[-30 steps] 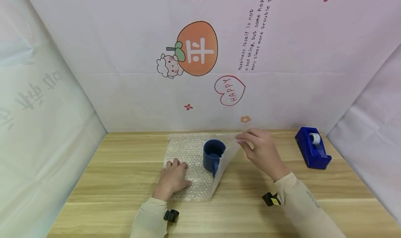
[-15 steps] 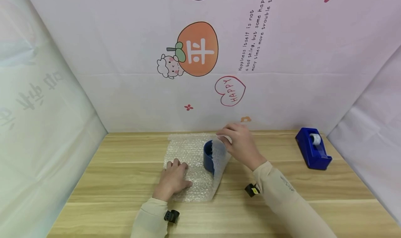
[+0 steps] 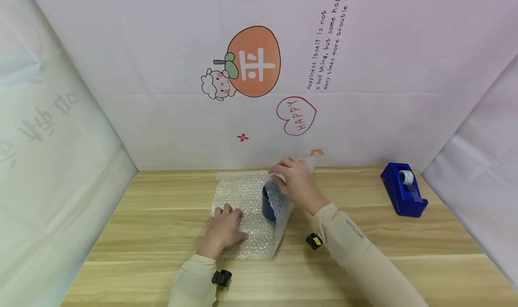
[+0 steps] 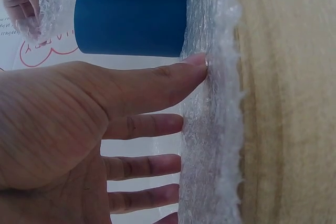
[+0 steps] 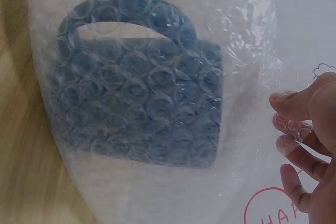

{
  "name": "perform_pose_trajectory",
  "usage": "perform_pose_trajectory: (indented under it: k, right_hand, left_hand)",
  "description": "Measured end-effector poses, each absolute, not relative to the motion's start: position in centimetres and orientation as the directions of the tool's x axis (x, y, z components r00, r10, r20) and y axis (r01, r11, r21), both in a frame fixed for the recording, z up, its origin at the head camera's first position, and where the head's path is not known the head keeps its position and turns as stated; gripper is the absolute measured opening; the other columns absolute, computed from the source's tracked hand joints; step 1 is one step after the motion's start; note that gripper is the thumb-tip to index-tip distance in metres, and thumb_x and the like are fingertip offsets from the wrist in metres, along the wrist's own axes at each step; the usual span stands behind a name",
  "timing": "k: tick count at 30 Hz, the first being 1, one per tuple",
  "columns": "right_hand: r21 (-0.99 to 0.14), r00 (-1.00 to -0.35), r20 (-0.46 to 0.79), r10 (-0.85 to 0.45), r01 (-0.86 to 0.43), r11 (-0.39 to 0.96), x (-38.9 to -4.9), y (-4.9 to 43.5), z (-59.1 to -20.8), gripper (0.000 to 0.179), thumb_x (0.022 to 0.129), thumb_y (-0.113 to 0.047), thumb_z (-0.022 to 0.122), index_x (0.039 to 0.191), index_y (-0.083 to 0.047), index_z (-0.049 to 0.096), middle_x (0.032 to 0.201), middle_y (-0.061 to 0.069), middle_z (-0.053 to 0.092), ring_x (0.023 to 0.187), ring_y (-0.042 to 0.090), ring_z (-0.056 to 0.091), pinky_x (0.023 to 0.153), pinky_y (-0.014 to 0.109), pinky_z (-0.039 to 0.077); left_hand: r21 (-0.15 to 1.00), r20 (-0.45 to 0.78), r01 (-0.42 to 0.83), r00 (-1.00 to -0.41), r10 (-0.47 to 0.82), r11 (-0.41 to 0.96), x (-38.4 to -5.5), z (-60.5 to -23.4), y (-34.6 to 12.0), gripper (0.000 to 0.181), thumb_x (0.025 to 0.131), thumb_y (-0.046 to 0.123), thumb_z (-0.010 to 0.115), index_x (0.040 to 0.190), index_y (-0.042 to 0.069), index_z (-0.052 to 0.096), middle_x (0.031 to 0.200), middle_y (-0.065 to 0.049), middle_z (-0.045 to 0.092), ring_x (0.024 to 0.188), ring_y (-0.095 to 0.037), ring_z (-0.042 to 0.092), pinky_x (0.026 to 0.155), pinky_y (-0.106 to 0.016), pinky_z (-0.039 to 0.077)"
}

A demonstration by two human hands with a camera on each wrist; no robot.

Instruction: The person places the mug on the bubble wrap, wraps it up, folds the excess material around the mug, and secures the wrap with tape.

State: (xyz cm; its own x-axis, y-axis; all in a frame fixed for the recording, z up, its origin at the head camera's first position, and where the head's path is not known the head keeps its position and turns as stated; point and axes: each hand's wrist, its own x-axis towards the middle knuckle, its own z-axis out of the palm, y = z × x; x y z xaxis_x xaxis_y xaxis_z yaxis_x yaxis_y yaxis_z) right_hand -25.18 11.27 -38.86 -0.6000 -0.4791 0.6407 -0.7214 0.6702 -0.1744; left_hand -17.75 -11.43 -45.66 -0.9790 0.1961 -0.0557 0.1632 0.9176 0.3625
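A blue mug (image 3: 267, 206) stands upright on a sheet of clear bubble wrap (image 3: 243, 190); its handle shows in the left wrist view. My right hand (image 3: 298, 184) pinches the sheet's raised right side and holds it over the mug, hiding the opening in the head view. Through the bubbles, the right wrist view shows the mug (image 5: 142, 98) and its handle, with my thumb and fingers (image 5: 302, 161) at the wrap's edge. My left hand (image 3: 223, 233) rests on the flat left part of the sheet, fingers spread, thumb toward the mug.
A blue tape dispenser (image 3: 404, 190) with a white roll stands at the right rear of the wooden table (image 3: 162, 217). Behind the table hangs a printed white cloth (image 3: 182, 131), close to the sheet's far edge. More cloth closes off both sides.
My right hand has moved left, folding the bubble wrap's right side up and over the mug, which is now mostly covered. My left hand has stayed in place.
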Motion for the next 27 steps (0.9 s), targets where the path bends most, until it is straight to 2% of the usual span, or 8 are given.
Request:
perform_pose_trajectory:
  k: [8,15,19,27]
  right_hand:
    - [-0.200,-0.644,0.593,-0.483,-0.699,0.686,-25.4,10.7,-39.1,0.014,0.085,-0.006,0.082,0.099,-0.010,0.078,0.097,0.003,0.071,0.097,0.025,0.061,0.083,0.046,0.048]
    - [-0.164,-0.648,0.573,-0.503,-0.691,0.704,-25.9,10.2,-39.3,0.017,0.086,-0.008,0.082,0.102,-0.009,0.078,0.099,0.004,0.072,0.099,0.026,0.062,0.089,0.049,0.050]
    - [-0.159,-0.674,0.534,-0.511,-0.674,0.722,-26.2,9.9,-39.6,0.017,0.086,-0.008,0.082,0.102,-0.009,0.077,0.099,0.005,0.072,0.100,0.027,0.062,0.092,0.050,0.049]
    - [-0.171,-0.701,0.489,-0.520,-0.661,0.731,-26.3,9.4,-39.9,0.018,0.085,-0.006,0.082,0.102,-0.010,0.077,0.101,0.005,0.072,0.101,0.027,0.062,0.091,0.051,0.049]
  left_hand:
    - [0.351,-0.056,0.159,-0.980,0.190,0.923,-17.8,-45.5,-11.4,0.053,0.077,0.034,0.089,0.118,0.008,0.067,0.115,-0.015,0.054,0.108,-0.037,0.049,0.081,-0.055,0.048]
    - [0.346,-0.056,0.157,-0.981,0.188,0.925,-17.8,-45.6,-11.3,0.053,0.076,0.034,0.089,0.117,0.009,0.068,0.114,-0.014,0.054,0.107,-0.036,0.049,0.081,-0.055,0.048]
    - [0.341,-0.057,0.157,-0.981,0.187,0.927,-17.8,-45.6,-11.4,0.053,0.076,0.035,0.089,0.117,0.009,0.068,0.114,-0.014,0.054,0.107,-0.036,0.050,0.081,-0.055,0.048]
    - [0.344,-0.045,0.156,-0.982,0.182,0.926,-17.8,-45.8,-11.4,0.052,0.075,0.034,0.090,0.115,0.009,0.068,0.112,-0.013,0.054,0.107,-0.036,0.050,0.081,-0.055,0.048]
